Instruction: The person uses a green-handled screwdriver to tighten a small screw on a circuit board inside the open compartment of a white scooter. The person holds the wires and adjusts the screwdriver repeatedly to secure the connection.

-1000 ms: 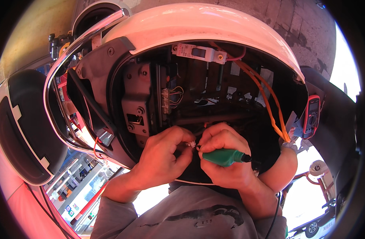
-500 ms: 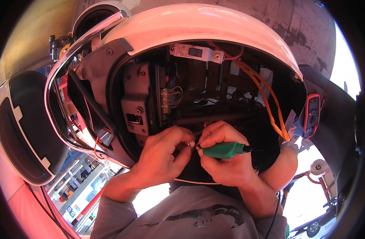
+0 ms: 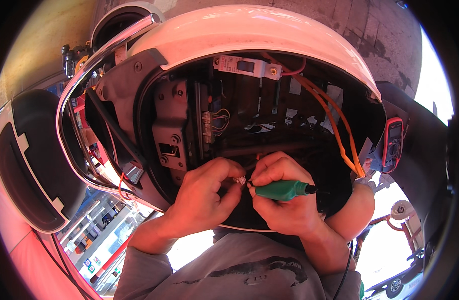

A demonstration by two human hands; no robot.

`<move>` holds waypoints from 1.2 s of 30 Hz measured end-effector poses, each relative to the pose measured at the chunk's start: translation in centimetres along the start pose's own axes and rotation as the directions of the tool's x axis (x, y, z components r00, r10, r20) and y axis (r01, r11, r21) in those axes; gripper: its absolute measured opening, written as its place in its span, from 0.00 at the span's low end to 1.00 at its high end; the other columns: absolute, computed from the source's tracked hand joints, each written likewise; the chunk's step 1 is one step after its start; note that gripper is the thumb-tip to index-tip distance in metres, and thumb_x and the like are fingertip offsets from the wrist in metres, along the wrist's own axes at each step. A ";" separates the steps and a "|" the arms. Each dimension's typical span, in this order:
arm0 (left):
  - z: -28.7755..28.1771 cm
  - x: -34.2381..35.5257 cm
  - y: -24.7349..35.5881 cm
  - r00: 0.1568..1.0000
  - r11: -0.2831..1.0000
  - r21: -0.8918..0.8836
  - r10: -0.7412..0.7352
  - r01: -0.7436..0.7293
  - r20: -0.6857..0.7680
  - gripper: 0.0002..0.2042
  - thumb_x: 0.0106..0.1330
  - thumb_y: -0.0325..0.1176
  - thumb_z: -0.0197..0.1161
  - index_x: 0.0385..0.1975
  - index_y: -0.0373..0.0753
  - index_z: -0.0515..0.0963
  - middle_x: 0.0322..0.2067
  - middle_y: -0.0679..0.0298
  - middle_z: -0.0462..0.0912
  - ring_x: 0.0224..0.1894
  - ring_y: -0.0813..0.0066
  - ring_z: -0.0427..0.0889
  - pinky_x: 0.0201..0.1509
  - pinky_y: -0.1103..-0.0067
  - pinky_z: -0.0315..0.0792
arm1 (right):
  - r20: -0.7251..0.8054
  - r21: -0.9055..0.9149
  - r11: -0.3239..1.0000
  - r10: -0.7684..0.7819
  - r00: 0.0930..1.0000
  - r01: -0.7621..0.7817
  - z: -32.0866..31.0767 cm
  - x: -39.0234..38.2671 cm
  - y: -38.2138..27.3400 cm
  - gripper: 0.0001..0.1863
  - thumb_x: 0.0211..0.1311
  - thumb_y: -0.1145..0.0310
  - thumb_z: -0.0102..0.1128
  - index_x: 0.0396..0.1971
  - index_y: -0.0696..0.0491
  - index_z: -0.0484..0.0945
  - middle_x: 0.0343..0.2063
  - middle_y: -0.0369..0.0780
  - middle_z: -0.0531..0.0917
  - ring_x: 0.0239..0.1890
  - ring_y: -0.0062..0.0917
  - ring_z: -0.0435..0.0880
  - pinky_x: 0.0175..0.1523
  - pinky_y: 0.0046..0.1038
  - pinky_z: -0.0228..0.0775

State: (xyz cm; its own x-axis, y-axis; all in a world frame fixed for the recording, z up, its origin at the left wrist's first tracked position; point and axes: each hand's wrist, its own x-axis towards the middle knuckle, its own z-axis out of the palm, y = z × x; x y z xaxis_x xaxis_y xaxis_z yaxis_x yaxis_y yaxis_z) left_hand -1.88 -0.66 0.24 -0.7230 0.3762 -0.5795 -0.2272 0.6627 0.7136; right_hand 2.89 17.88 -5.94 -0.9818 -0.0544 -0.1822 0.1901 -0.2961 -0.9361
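My left hand [image 3: 204, 192] pinches a small white plug connector [image 3: 240, 180] between thumb and forefinger. Close on its right, my right hand [image 3: 284, 200] is closed round a green-handled tool [image 3: 282, 190] with a black rear end. The tool's thin tip points left at the connector; whether the two touch is too small to tell. Both hands are over the near side of the dark open compartment [image 3: 309, 175] of a pale scooter body [image 3: 249, 25].
A white circuit breaker [image 3: 247, 66] lies along the compartment's far rim. Orange cables [image 3: 339, 130] run down the right side, near a red-framed multimeter [image 3: 392, 145]. A terminal block with thin wires [image 3: 208, 127] sits beside a metal latch plate [image 3: 169, 130]. A black seat [image 3: 39, 155] is at left.
The green-handled tool has tilted very slightly in my right hand. Both hands keep nearly the same place, and the connector stays in my left fingertips.
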 end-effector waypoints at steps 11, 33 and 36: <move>0.1 0.0 -0.1 1.000 1.000 0.001 0.021 -0.021 -0.012 0.11 0.60 0.11 0.64 0.42 0.29 0.80 0.45 0.54 0.86 0.46 0.67 0.90 0.48 0.75 0.87 | 0.017 -0.011 0.999 -0.041 0.999 0.041 -0.1 0.2 0.0 0.16 0.48 0.89 0.69 0.34 0.56 0.79 0.34 0.43 0.82 0.35 0.27 0.84 0.47 0.29 0.78; 0.5 0.1 -0.7 0.991 0.989 0.084 0.124 -0.119 -0.055 0.12 0.58 0.15 0.67 0.41 0.31 0.78 0.39 0.55 0.86 0.34 0.61 0.89 0.36 0.74 0.82 | 0.004 0.073 0.995 0.075 0.997 -0.075 -0.1 -0.1 0.1 0.15 0.49 0.89 0.66 0.36 0.56 0.79 0.35 0.41 0.82 0.39 0.30 0.84 0.44 0.28 0.76; 0.5 0.1 -0.7 0.992 0.991 0.073 0.116 -0.112 -0.054 0.12 0.58 0.15 0.67 0.41 0.31 0.78 0.40 0.55 0.86 0.35 0.62 0.90 0.36 0.74 0.83 | 0.043 0.026 1.000 0.000 0.999 -0.001 -0.3 0.1 0.3 0.15 0.51 0.90 0.67 0.37 0.57 0.78 0.37 0.43 0.82 0.37 0.24 0.83 0.44 0.25 0.76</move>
State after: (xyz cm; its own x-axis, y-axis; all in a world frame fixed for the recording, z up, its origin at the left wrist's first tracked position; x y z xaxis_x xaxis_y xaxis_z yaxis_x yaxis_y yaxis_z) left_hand -1.50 -0.77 -0.56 -0.7789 0.4149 -0.4703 -0.0961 0.6620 0.7433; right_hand 2.88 18.06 -6.28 -0.9810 -0.0953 -0.1690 0.1909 -0.3206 -0.9278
